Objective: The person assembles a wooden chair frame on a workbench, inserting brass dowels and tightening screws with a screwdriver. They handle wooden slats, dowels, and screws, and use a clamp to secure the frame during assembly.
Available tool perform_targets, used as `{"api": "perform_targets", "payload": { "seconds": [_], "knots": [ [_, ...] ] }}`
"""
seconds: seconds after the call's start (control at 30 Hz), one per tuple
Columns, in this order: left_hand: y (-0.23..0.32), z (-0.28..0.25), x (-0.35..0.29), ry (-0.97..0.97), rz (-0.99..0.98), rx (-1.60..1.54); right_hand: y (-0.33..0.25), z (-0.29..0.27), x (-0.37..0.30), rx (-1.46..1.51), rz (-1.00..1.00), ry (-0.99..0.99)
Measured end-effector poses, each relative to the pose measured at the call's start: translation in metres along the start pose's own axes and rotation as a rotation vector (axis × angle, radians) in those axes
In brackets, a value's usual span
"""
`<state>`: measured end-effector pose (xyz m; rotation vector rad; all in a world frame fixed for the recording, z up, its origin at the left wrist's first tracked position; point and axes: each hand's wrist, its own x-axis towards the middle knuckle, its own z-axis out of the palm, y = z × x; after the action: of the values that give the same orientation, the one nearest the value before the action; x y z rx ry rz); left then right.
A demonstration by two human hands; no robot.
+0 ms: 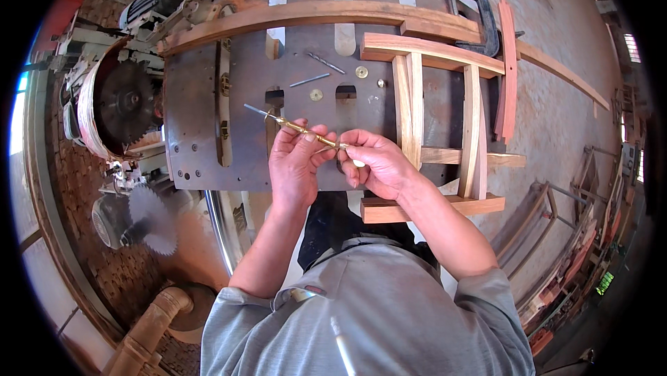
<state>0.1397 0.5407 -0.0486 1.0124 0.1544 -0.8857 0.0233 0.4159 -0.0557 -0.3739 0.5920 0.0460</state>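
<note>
Above the near edge of a dark metal table, both hands hold one slim brass-coloured rod, which slants down to the right. A thin steel shaft with a small cross-piece sticks out of its upper left end. My left hand is closed round the middle of the rod. With fingers pinched, my right hand grips its lower right end; a small pale piece shows at those fingers. On the table beyond lie a twist drill bit, a thin steel rod, brass discs and a small round metal part.
Left of the table are a large circular saw blade in a guard and a lower toothed blade. A wooden frame lies at right, near a C-clamp. A long wooden bar crosses the far side.
</note>
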Motion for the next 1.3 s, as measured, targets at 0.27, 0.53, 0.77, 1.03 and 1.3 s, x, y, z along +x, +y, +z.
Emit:
{"api": "perform_targets", "payload": {
  "seconds": [0.27,0.53,0.77,1.03,1.3],
  "knots": [
    [-0.005,0.005,-0.008,-0.007,0.028,-0.03,0.0,-0.001,-0.008,-0.023,-0.066,0.008],
    [-0.013,0.012,-0.018,0.03,0.036,-0.036,-0.002,0.003,-0.019,-0.023,-0.07,0.04],
    [-0.021,0.014,-0.028,0.028,0.07,-0.032,0.002,-0.003,-0.026,-0.048,-0.073,0.042],
    [-0.026,0.021,-0.04,0.053,0.114,-0.015,0.002,-0.005,-0.034,-0.085,-0.075,0.04],
    [-0.031,0.028,-0.049,0.061,0.124,-0.003,0.004,-0.013,-0.04,-0.131,-0.107,0.022]
  ]
}}
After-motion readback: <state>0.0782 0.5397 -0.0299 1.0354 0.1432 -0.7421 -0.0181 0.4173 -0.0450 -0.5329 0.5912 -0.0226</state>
